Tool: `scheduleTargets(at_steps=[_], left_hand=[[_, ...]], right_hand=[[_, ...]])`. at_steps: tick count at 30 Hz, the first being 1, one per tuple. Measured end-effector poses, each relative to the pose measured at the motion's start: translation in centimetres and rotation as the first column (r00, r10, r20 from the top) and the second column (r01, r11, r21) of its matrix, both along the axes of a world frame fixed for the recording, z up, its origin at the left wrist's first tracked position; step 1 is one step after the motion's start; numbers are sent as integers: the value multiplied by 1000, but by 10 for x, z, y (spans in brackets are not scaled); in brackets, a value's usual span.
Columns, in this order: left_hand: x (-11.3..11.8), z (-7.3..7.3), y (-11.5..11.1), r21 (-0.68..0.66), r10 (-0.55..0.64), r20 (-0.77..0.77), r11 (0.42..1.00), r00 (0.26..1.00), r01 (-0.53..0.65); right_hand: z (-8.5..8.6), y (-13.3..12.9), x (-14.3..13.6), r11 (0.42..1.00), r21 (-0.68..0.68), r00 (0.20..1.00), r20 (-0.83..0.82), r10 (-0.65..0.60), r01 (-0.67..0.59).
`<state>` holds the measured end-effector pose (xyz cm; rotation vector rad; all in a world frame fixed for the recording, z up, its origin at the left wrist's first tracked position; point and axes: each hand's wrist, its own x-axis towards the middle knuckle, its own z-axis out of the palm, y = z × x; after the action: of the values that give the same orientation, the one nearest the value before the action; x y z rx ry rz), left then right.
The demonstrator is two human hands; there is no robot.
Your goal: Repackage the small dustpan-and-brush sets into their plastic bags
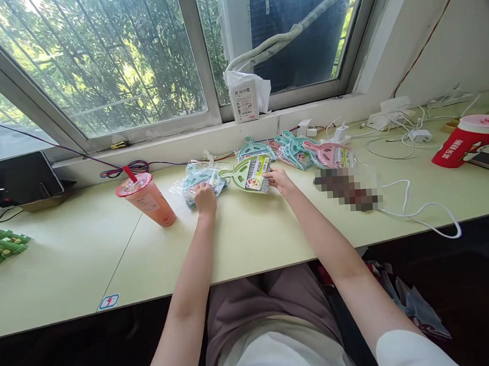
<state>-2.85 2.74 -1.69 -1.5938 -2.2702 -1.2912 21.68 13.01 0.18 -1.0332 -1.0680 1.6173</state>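
My right hand (280, 181) grips the brush edge of a small light-green dustpan-and-brush set (244, 175) that carries a printed label card. Its handle points left, toward the other hand. My left hand (205, 199) is closed over a pile of plastic-wrapped blue dustpan sets (194, 180); its fingertips are hidden, and what they pinch cannot be made out. Behind the green set lies a wrapped teal dustpan set (253, 148). Farther right, more teal sets (295, 147) and a pink dustpan set (329, 153) overlap in clear wrappers.
A tilted orange drink cup (148, 202) with a red straw is left of my left hand. To the right are a blurred-out object (346, 189), a white cable (433, 224) and a red cup (463, 142). A tablet (18, 177) leans at far left. Windows line the back.
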Motion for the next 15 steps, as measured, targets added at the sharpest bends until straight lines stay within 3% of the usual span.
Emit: scheduleTargets(at_steps=[4,8,15], left_hand=[[1,3,-2,30,21,-42,999,999,-20],[3,6,-4,95,121,-187,990,975,-105],[7,5,-3,102,151,-321,987,935,-124]], right_hand=[[3,-6,-4,996,52,998,-4,67,-67],[5,-12,-11,990,53,991,-6,130,-130],[1,-20,-23,989,-28,985,-92,-147,145]])
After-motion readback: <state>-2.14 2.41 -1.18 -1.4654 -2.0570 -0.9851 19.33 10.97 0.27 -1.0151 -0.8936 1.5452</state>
